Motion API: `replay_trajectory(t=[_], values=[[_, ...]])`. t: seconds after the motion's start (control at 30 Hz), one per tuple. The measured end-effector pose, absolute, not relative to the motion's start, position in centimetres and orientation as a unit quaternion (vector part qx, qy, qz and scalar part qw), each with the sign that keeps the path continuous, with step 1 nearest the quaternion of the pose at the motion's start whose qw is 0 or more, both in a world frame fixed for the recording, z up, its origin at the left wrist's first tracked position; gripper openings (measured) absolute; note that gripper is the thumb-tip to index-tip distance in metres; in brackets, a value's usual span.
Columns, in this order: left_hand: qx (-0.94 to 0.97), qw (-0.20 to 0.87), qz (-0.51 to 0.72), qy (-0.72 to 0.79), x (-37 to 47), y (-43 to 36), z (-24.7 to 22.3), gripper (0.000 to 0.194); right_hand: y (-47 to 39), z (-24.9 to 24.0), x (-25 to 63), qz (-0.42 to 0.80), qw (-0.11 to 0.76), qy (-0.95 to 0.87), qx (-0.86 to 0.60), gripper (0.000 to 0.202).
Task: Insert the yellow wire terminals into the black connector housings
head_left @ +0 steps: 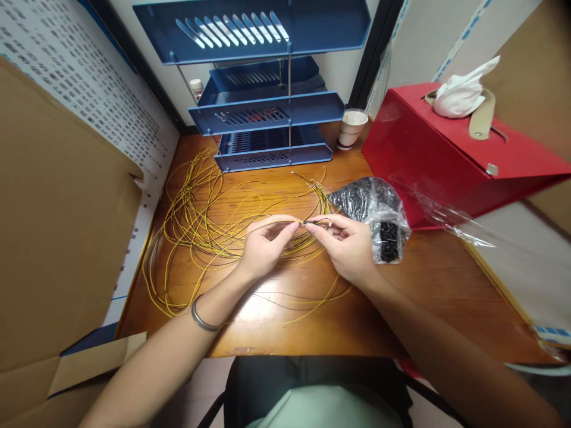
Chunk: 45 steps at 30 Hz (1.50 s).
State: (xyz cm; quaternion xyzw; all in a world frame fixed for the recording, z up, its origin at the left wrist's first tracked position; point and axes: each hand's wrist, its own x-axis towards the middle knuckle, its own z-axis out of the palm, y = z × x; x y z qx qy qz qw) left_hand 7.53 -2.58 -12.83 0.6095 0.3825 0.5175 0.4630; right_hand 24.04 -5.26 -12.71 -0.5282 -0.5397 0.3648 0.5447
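My left hand point(264, 245) pinches the end of a thin yellow-and-black wire between thumb and forefinger. Opposite it, my right hand point(350, 242) is closed on a small black piece point(307, 223) at the wire's end, too small to name surely. A short dark wire with a white tip point(330, 224) sticks out by the right fingers. Loose coils of yellow and black wire point(187, 232) spread over the table to the left and under both hands. Beyond the right hand lies a clear plastic bag point(379, 208) with many small black pieces in it.
A blue tiered tray rack point(267, 113) stands at the back of the wooden table point(428, 297), beside a paper cup point(352, 128). On the right is a red box point(428, 148) with a white tissue point(459, 95). Cardboard point(57, 208) borders the left side.
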Motion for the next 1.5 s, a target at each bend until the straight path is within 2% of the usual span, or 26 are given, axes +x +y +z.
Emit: replay_trajectory(t=[0.83,1.03,1.5], values=[[0.589,0.450,0.555,0.378,7.51,-2.78,-12.86,0.030,-5.25,-12.59,23.97,0.352,0.553,-0.544,-0.524,0.018],[0.609,0.477,0.511,0.375,7.52,-2.82,-12.67,0.031,-5.24,-12.62,24.01,0.350,0.548,-0.551,-0.523,0.018],[0.569,0.470,0.551,0.389,7.72,-2.44,-12.56,0.031,-5.32,-13.20,24.04,0.269,0.557,-0.599,-0.509,0.014]])
